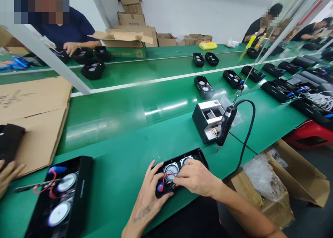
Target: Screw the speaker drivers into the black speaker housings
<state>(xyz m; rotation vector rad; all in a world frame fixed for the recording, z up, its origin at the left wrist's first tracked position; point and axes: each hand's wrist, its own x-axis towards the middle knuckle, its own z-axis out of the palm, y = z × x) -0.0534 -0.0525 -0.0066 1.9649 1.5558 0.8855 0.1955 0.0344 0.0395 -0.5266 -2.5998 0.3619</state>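
In front of me lies a black speaker housing with two round white speaker drivers and red wires inside. My left hand straddles its left end, thumb along the near edge and fingers over the far edge. A blue part with red wire shows beside that thumb. Over the drivers, the fingers of my right hand are pinched together; whatever is between them is hidden. A black electric screwdriver hangs from a cord to the right, apart from both hands.
A screw feeder stands behind the screwdriver. Another open speaker housing lies at left, near a co-worker's hand and cardboard. More housings sit farther back. Boxes with plastic wrap stand below the right table edge.
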